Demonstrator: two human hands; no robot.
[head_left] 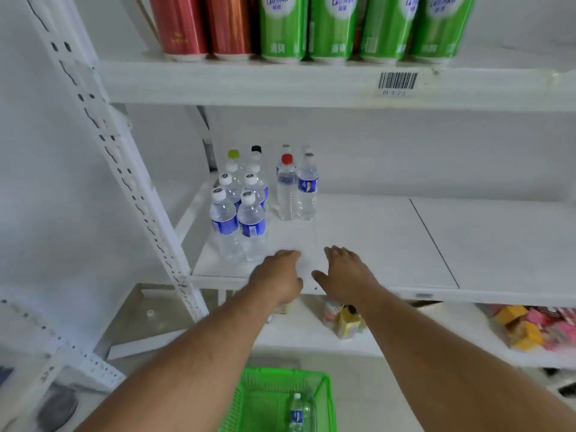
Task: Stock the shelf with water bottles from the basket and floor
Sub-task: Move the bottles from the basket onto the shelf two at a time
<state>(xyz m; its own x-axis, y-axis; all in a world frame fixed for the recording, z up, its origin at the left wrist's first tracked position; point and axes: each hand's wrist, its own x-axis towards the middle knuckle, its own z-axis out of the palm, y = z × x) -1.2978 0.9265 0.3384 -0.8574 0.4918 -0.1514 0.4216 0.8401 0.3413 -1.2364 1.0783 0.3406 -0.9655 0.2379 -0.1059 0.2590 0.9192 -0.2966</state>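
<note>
Head camera looks down at a white shelf (374,244) where both arms reach forward. The left hand (279,275) is over the front edge of the shelf, its fingers curled loosely, and it holds nothing. The right hand (346,275) is just beside it, fingers spread apart and also empty. Both hands are close to the front water bottles (238,226), but they do not touch them. These bottles stand upright in two rows at the left part of the shelf, most with white caps and blue labels. Behind them are bottles with a green cap (233,154), a black cap (256,149) and a red cap (286,159). On the floor below, between the arms, stands a green basket (258,400), and one more bottle (299,413) lies inside it. On the upper shelf stand red cans (205,23) and green cans (358,26)
</note>
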